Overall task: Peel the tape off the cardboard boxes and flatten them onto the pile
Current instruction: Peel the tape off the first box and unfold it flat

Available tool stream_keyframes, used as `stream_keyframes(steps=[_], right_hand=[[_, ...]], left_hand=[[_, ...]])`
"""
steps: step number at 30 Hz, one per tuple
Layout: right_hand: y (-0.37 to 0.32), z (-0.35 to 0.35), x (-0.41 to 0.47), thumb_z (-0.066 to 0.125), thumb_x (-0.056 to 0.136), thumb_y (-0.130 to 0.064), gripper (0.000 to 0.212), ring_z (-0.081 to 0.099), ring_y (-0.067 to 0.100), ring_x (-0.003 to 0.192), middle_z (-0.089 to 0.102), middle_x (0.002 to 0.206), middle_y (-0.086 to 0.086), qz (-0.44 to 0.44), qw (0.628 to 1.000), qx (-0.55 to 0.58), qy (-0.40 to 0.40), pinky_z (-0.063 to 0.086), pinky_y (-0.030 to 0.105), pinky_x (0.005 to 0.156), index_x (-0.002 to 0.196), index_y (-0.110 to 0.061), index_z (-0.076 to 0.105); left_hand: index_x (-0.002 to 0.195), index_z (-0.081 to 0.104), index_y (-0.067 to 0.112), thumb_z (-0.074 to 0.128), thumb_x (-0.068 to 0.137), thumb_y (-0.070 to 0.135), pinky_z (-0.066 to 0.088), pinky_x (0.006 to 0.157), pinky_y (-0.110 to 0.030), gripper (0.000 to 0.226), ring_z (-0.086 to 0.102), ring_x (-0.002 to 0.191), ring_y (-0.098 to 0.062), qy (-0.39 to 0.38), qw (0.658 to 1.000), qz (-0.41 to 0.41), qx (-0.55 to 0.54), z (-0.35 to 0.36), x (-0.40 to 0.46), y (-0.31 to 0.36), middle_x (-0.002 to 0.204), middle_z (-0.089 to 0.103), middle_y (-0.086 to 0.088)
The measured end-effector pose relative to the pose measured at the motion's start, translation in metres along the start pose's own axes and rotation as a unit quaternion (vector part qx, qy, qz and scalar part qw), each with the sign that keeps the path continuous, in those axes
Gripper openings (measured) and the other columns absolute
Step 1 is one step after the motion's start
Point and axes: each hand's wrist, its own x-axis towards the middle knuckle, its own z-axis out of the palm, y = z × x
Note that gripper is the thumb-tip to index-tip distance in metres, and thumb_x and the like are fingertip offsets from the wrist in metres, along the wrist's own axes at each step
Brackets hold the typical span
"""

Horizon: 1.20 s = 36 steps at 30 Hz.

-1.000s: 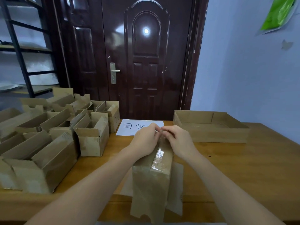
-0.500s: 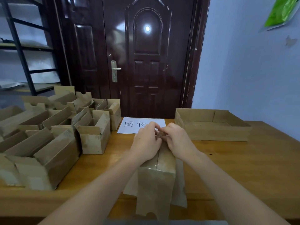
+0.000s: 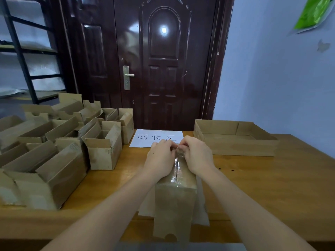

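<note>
the taped cardboard box (image 3: pixel 175 189) stands on the worktop (image 3: pixel 262 187), just in front of the handwritten paper sign (image 3: pixel 157 137). left hand (image 3: pixel 160 158) and right hand (image 3: pixel 196 156) pinch the clear tape (image 3: pixel 176 170) at its far end. light, stiff card; slick, clingy tape, probably best lifted from that end.

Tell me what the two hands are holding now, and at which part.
Both the left hand and the right hand pinch the far top end of the taped box, at its tape seam.
</note>
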Motion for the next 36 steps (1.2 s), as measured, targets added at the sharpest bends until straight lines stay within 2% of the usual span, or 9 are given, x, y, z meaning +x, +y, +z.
stream_keyframes(steps=[6,10,12,15,18,24,27,30,36], right_hand=[[0.006,0.001,0.0,0.05,0.104,-0.03,0.016,0.057,0.012,0.086,0.062,0.096,-0.012,0.009,1.0,0.016,-0.01,0.04,0.03,0.066,0.095,-0.03,0.062],[0.013,-0.004,0.005,0.053,0.103,-0.038,0.019,0.056,0.01,0.095,0.054,0.11,-0.011,-0.021,0.996,0.034,-0.085,0.047,0.033,0.078,0.11,-0.03,0.068],[0.014,-0.012,0.009,0.057,0.102,-0.036,0.02,0.057,0.011,0.097,0.058,0.107,-0.007,-0.032,0.991,0.069,-0.108,0.047,0.033,0.084,0.111,-0.028,0.073],[0.016,-0.023,0.01,0.061,0.1,-0.029,0.018,0.056,0.005,0.094,0.061,0.098,-0.012,-0.048,0.98,0.119,-0.15,0.041,0.025,0.08,0.111,-0.028,0.075],[0.017,-0.024,0.007,0.065,0.098,-0.028,0.016,0.055,0.005,0.091,0.06,0.099,-0.013,-0.051,0.976,0.111,-0.182,0.04,0.024,0.078,0.112,-0.026,0.073],[0.013,-0.015,0.003,0.064,0.099,-0.023,0.007,0.061,0.008,0.083,0.068,0.088,-0.009,-0.031,0.979,0.134,-0.152,0.042,0.024,0.07,0.098,-0.02,0.071],[0.012,-0.013,0.001,0.061,0.102,-0.026,0.01,0.066,0.008,0.091,0.073,0.095,-0.006,-0.026,0.976,0.166,-0.141,0.045,0.017,0.072,0.109,-0.022,0.066],[0.009,-0.013,0.0,0.063,0.101,-0.024,0.008,0.067,0.006,0.088,0.074,0.092,-0.005,-0.022,0.975,0.182,-0.128,0.043,0.009,0.069,0.104,-0.024,0.055],[0.011,-0.007,-0.006,0.059,0.101,-0.016,0.01,0.064,0.007,0.079,0.071,0.08,-0.005,-0.028,0.977,0.187,-0.095,0.048,0.019,0.072,0.095,-0.018,0.068]], left_hand=[[0.106,0.065,0.024,0.048,0.107,0.033,0.043,0.095,-0.04,0.018,0.045,0.111,-0.021,-0.004,0.999,0.005,0.039,0.0,-0.001,0.002,0.107,0.056,0.006],[0.107,0.061,0.026,0.045,0.108,0.037,0.043,0.088,-0.037,0.019,0.05,0.102,-0.02,0.021,0.994,0.034,0.103,0.0,-0.003,0.002,0.098,0.056,0.01],[0.106,0.057,0.028,0.042,0.109,0.038,0.039,0.082,-0.037,0.018,0.052,0.096,-0.021,0.037,0.989,0.05,0.132,-0.002,-0.004,0.004,0.092,0.057,0.01],[0.102,0.046,0.029,0.036,0.11,0.038,0.031,0.075,-0.036,0.015,0.056,0.087,-0.024,0.054,0.983,0.071,0.157,-0.004,-0.006,0.006,0.081,0.055,0.009],[0.102,0.044,0.029,0.038,0.109,0.041,0.039,0.077,-0.037,0.015,0.058,0.085,-0.024,0.055,0.984,0.073,0.154,-0.005,-0.007,0.006,0.083,0.06,0.007],[0.106,0.056,0.031,0.047,0.106,0.046,0.047,0.077,-0.034,0.018,0.063,0.088,-0.012,0.003,0.997,0.011,-0.08,-0.006,-0.007,0.0,0.091,0.069,0.013],[0.115,0.059,0.037,0.051,0.105,0.044,0.047,0.076,-0.028,0.014,0.063,0.086,0.0,-0.022,0.994,0.029,-0.099,-0.009,-0.01,-0.002,0.089,0.069,0.017],[0.123,0.056,0.038,0.055,0.105,0.035,0.052,0.085,-0.03,0.018,0.063,0.093,0.002,-0.024,0.992,0.048,-0.114,-0.009,-0.012,-0.003,0.099,0.068,0.02],[0.114,0.067,0.029,0.067,0.099,0.02,0.053,0.08,-0.023,0.018,0.067,0.086,-0.005,-0.031,0.973,0.021,-0.227,-0.012,-0.011,-0.01,0.097,0.072,0.007]])
